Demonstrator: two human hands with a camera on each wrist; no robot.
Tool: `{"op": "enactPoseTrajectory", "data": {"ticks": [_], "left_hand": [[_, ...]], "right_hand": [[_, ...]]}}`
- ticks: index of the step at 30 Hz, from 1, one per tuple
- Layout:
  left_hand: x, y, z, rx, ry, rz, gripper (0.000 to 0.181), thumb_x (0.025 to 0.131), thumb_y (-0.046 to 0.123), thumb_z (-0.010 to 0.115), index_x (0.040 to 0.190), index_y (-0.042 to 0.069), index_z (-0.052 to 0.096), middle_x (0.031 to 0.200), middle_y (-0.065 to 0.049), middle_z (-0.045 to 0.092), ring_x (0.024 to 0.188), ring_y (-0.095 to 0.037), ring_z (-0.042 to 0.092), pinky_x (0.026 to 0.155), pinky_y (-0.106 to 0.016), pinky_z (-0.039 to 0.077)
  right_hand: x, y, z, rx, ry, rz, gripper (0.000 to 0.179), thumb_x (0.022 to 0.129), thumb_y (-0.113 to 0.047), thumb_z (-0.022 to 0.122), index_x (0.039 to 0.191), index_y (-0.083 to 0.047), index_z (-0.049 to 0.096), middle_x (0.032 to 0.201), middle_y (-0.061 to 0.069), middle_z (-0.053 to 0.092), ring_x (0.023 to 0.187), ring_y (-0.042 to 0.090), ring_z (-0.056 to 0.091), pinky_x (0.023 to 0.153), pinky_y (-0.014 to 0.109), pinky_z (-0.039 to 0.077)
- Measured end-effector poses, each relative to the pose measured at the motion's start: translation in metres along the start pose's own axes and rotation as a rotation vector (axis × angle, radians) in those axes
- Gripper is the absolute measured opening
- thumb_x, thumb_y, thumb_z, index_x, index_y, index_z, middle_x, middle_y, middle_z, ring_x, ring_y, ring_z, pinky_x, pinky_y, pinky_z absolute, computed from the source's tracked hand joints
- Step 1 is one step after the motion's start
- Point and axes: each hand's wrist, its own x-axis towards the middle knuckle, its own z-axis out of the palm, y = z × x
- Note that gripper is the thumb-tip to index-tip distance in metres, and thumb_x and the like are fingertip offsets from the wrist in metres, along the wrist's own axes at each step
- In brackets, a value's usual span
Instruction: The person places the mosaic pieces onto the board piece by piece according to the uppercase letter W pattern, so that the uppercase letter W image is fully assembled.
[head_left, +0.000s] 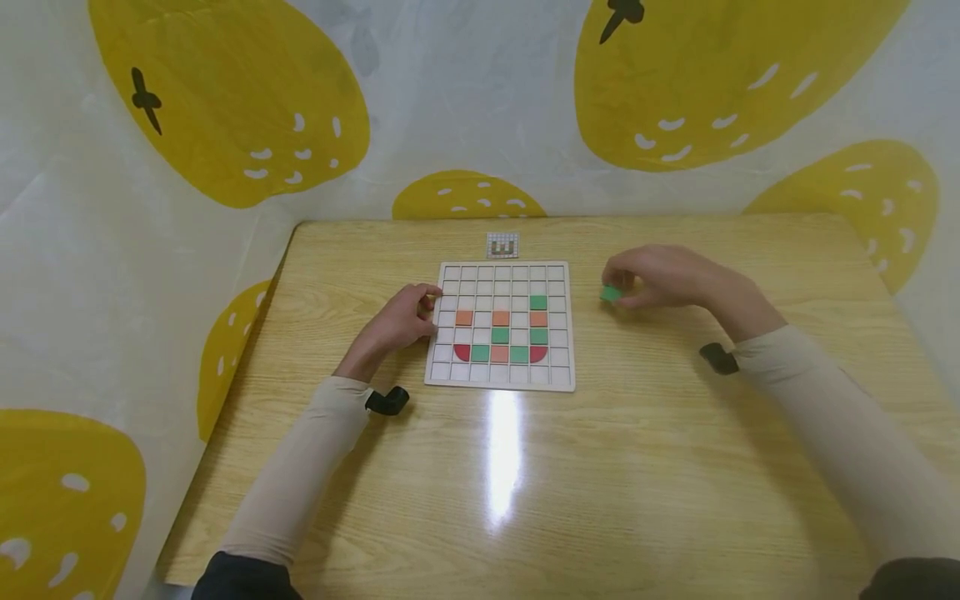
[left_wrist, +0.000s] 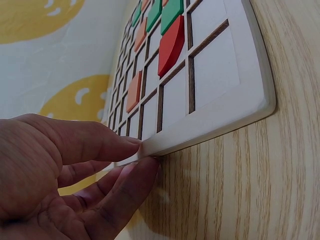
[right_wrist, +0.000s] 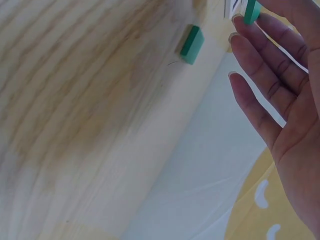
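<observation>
A white square grid board (head_left: 500, 382) lies on the table with green, orange and red tiles in some of its cells. My left hand (head_left: 408, 318) pinches the board's left edge; in the left wrist view the thumb (left_wrist: 95, 140) is on the rim and a finger is against its side. To the right of the board, my right hand (head_left: 660, 277) pinches a small green tile (right_wrist: 251, 11) between thumb and fingertips, the other fingers loosely spread. Another green tile (right_wrist: 192, 45) lies on the table near that hand in the right wrist view.
A small card (head_left: 502, 245) with a printed grid pattern lies just behind the board. The wood-grain table (head_left: 637, 467) meets a hanging sheet (head_left: 465, 100) with yellow fruit prints at the back and left. A bright light reflection falls in front of the board.
</observation>
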Motion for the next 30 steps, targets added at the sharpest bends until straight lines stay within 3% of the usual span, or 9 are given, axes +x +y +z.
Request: {"op": "enactPoseTrajectory", "data": {"ticks": [30], "left_hand": [[-0.002, 0.0, 0.0, 0.001, -0.007, 0.01, 0.059, 0.092, -0.004, 0.068, 0.147, 0.006, 0.048, 0.126, -0.017, 0.05, 0.103, -0.027, 0.051, 0.081, -0.034, 0.048]], "right_hand": [[0.041, -0.04, 0.001, -0.01, -0.04, -0.116, 0.021, 0.086, -0.023, 0.08, 0.105, -0.018, 0.07, 0.092, -0.007, 0.068, 0.088, 0.017, 0.063, 0.079, 0.037, 0.051]]}}
